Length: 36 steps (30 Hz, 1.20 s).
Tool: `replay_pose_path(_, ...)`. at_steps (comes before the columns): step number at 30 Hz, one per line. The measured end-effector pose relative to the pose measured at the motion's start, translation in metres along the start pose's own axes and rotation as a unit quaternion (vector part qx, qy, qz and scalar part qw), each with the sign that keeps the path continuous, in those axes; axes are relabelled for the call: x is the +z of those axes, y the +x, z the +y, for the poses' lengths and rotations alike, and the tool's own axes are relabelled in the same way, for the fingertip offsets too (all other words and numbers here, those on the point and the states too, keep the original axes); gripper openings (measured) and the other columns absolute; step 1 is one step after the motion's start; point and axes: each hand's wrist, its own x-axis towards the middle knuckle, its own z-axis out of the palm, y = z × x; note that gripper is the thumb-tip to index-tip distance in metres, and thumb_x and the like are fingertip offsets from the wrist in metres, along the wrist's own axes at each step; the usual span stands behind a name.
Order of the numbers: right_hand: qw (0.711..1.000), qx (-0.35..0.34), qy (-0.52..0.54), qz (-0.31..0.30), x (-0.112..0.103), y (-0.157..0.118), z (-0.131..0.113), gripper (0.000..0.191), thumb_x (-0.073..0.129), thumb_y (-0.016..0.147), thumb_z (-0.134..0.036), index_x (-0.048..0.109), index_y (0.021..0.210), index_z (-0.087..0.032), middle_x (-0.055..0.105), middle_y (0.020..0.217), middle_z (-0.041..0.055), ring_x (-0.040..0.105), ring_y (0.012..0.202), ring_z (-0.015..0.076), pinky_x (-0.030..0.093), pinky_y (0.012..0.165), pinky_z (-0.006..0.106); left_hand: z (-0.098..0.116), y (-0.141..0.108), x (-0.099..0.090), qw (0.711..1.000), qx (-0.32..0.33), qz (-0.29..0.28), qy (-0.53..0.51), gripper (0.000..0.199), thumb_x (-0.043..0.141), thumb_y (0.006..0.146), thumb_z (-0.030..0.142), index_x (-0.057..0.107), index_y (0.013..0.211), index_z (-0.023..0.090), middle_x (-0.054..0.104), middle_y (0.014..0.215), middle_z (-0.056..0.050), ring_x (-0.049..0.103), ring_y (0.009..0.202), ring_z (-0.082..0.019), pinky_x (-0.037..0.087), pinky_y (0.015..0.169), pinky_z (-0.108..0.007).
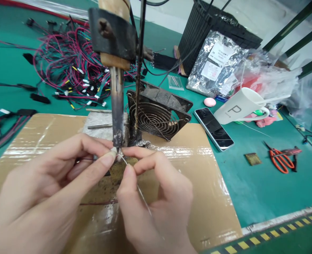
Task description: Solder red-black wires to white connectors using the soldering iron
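Observation:
A soldering iron point(118, 106) hangs tip-down in a dark clamp above the cardboard point(193, 190). Just left of its tip, my left hand point(57, 183) pinches a small white connector point(114, 150) between thumb and fingers. My right hand point(156, 197) is closed on a thin silvery wire point(143, 197), whose upper end reaches the iron's tip beside the connector. Fingertips hide most of the small parts at the tip. Under the hands lies a stained yellowish sponge point(120, 173). Dark red wire point(99, 203) runs across the cardboard between the hands.
Behind the iron stands a black fan point(158, 113), with a grey block point(97, 123) to its left. A tangle of wires point(71, 67) covers the back left. At right are a phone point(214, 129), a white mug point(242, 106), orange-handled cutters point(281, 161) and a silver bag point(214, 63).

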Motion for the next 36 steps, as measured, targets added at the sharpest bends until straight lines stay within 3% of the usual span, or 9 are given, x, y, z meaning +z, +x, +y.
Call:
replay_pose_path(10, 1.0, 0.003, 0.002, -0.005, 0.001, -0.002, 0.0, 0.015, 0.066, 0.079, -0.004, 0.062, 0.075, -0.018, 0.081, 0.097, 0.0001, 0.077, 0.086, 0.0101, 0.058, 0.084, 0.014, 0.001, 0.001, 0.005, 1.0, -0.019, 0.006, -0.001, 0.004, 0.071, 0.086, 0.023, 0.071, 0.084, 0.027, 0.068, 0.083, 0.002, 0.068, 0.076, -0.011, 0.059, 0.057, -0.011)
replay_pose_path(18, 1.0, 0.009, 0.006, -0.005, -0.001, 0.0, 0.002, 0.015, 0.066, 0.079, -0.004, 0.062, 0.075, -0.018, 0.081, 0.098, 0.001, 0.078, 0.087, 0.0106, 0.058, 0.086, 0.015, 0.001, -0.001, 0.002, 1.0, -0.017, 0.016, 0.0, 0.004, 0.072, 0.084, 0.026, 0.071, 0.081, 0.026, 0.067, 0.078, 0.002, 0.066, 0.07, -0.012, 0.058, 0.051, -0.013)
replay_pose_path(21, 1.0, 0.015, 0.006, -0.012, -0.001, 0.0, 0.002, 0.016, 0.066, 0.079, -0.004, 0.061, 0.076, -0.019, 0.081, 0.099, 0.0007, 0.077, 0.088, 0.0112, 0.058, 0.085, 0.016, 0.002, -0.002, 0.004, 0.997, -0.057, 0.043, -0.03, 0.008, 0.077, 0.081, 0.033, 0.072, 0.08, 0.026, 0.067, 0.075, 0.0, 0.066, 0.07, -0.016, 0.059, 0.05, -0.02)
replay_pose_path(26, 0.999, 0.023, 0.016, -0.024, -0.003, -0.001, 0.003, 0.016, 0.064, 0.083, -0.005, 0.059, 0.078, -0.02, 0.08, 0.101, -0.0011, 0.076, 0.091, 0.0102, 0.057, 0.086, 0.016, 0.004, -0.002, 0.012, 0.982, -0.129, 0.072, -0.114, 0.02, 0.078, 0.077, 0.046, 0.073, 0.083, 0.027, 0.069, 0.075, -0.003, 0.072, 0.082, -0.028, 0.065, 0.061, -0.036)
replay_pose_path(31, 0.997, 0.08, -0.013, 0.011, -0.016, -0.01, 0.011, 0.011, 0.058, 0.098, -0.016, 0.062, 0.095, -0.026, 0.068, 0.084, -0.0086, 0.066, 0.078, 0.0063, 0.052, 0.075, 0.018, 0.008, -0.012, 0.015, 0.98, -0.145, 0.068, -0.12, 0.023, 0.08, 0.074, 0.049, 0.073, 0.081, 0.028, 0.07, 0.075, -0.003, 0.073, 0.082, -0.029, 0.065, 0.062, -0.037)
replay_pose_path(36, 0.988, 0.149, -0.003, -0.038, -0.031, -0.019, 0.011, 0.023, 0.055, 0.104, -0.03, 0.069, 0.087, -0.024, 0.069, 0.081, -0.0043, 0.066, 0.079, 0.0109, 0.049, 0.072, 0.024, 0.015, -0.037, 0.006, 0.985, -0.154, 0.044, -0.057, 0.02, 0.082, 0.077, 0.046, 0.073, 0.076, 0.029, 0.073, 0.081, -0.001, 0.072, 0.074, -0.022, 0.063, 0.057, -0.026)
